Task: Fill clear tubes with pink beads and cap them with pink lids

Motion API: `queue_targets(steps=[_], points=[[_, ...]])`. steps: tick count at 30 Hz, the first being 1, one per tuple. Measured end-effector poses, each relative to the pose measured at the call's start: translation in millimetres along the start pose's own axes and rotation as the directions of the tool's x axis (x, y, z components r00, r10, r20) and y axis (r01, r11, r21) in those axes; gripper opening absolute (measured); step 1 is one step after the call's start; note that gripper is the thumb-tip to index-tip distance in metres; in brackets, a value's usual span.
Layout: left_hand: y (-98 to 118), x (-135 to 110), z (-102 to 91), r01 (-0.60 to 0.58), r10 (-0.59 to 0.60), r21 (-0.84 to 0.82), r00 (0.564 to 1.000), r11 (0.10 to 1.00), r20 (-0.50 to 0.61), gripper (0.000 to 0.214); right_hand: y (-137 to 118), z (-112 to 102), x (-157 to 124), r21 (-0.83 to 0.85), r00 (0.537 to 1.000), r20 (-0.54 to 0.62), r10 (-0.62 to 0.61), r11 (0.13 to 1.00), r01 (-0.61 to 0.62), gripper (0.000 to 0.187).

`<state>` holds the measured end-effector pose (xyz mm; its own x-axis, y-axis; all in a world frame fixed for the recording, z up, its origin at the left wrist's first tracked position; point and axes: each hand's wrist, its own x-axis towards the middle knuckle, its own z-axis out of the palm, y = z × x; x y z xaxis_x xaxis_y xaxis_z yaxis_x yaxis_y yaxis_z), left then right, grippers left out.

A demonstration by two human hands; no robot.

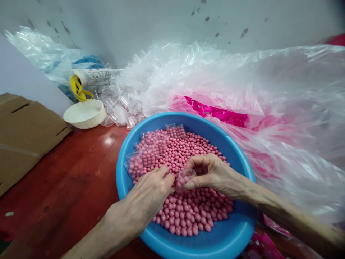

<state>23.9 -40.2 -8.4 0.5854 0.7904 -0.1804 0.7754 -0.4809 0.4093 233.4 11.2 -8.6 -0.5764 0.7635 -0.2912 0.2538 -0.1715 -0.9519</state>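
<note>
A wide blue plastic basin (172, 118) holds a mass of round pink beads (188, 212). My right hand (212, 176) pinches a small clear plastic bag (185, 180) between thumb and fingers, with some beads inside it. Just left of that bag, my left hand (145, 198), wearing a gold ring, rests its fingertips among the beads. Whether those fingers hold anything is hidden. Several small clear bags with pink beads in them (151, 151) lie on the far left part of the bead mass.
The basin stands on a red-brown wooden table (67, 187). A heap of clear plastic bags (121, 108) and a large clear plastic sack (283, 108) lie behind it. To the left are a white bowl (84, 115) and flattened cardboard (27, 140). A grey wall rises behind.
</note>
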Motion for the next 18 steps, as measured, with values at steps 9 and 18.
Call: queue_targets(steps=[9, 18], points=[[-10, -18, 14.2, -0.063, 0.092, 0.145, 0.975, 0.987, -0.203, 0.043, 4, 17, 4, -0.969, 0.955, 0.24, -0.174, 0.011, 0.245, 0.026], [0, -12, -21.2, -0.117, -0.034, -0.195, 0.773, 0.974, -0.633, 0.012, 4, 11, 3, -0.609, 0.981, 0.02, -0.193, 0.776, 0.165, 0.015]])
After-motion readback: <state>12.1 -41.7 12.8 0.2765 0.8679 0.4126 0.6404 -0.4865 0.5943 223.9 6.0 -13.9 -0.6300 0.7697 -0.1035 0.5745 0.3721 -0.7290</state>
